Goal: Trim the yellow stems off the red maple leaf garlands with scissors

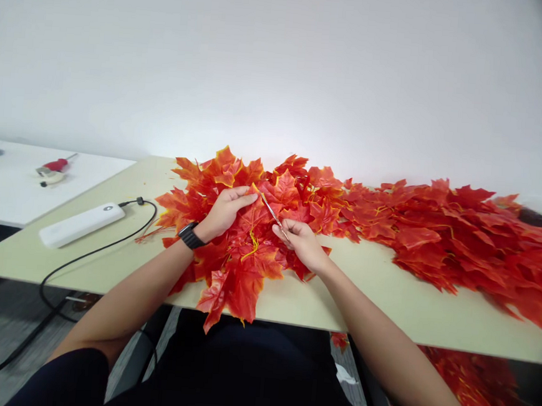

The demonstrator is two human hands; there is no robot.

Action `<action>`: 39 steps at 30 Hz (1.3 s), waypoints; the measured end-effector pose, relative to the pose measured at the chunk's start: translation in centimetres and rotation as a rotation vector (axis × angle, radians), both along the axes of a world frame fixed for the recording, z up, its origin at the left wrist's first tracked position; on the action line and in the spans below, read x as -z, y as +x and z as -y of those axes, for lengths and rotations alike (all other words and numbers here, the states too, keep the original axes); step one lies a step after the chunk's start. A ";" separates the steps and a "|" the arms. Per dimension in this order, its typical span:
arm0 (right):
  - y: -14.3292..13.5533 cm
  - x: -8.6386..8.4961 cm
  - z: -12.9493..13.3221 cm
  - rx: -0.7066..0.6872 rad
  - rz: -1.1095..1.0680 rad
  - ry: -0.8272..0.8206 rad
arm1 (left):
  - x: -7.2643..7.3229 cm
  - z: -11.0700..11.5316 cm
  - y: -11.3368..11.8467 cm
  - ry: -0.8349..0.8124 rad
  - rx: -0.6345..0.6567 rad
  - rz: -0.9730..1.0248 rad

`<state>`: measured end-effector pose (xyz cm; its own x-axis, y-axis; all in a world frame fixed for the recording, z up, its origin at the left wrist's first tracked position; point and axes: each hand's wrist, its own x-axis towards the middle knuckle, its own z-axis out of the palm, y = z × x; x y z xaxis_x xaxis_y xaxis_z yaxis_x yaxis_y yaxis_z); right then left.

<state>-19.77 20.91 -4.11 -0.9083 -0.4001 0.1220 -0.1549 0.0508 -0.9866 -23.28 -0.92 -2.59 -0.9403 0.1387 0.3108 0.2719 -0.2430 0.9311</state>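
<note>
Artificial maple leaves [241,282], red-orange with yellow edges, lie heaped on the table in front of me. My left hand [226,211], with a black watch on its wrist, pinches a leaf between thumb and fingers over the heap. In my right hand [299,239] is a slim silver tool that looks like a pair of scissors [271,210]; its handles are mostly hidden by my fingers. The tip points up and left, close to the pinched leaf. A bright yellow tie or stem [252,245] shows among the leaves below my hands.
More red leaves [437,235] spread along the table to the right, and others [472,388] lie below its edge. A white power strip or adapter [81,224] with a black cable sits at the left. On the white table [9,189] lies a red-and-white item [55,170].
</note>
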 end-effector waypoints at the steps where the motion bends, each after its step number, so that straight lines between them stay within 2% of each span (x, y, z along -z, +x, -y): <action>1: 0.0 0.0 0.0 -0.003 0.000 0.002 | 0.0 0.1 0.0 0.001 0.006 -0.001; 10: 0.0 0.0 -0.1 -0.056 0.027 -0.021 | -0.4 0.1 -0.1 0.062 0.032 0.045; 26: -0.1 0.0 -0.4 -0.088 0.032 -0.010 | -0.4 0.6 0.0 -0.038 0.089 0.066; 39: -0.3 0.3 -0.3 -0.085 0.027 0.002 | -0.8 0.6 0.2 -0.015 0.094 0.107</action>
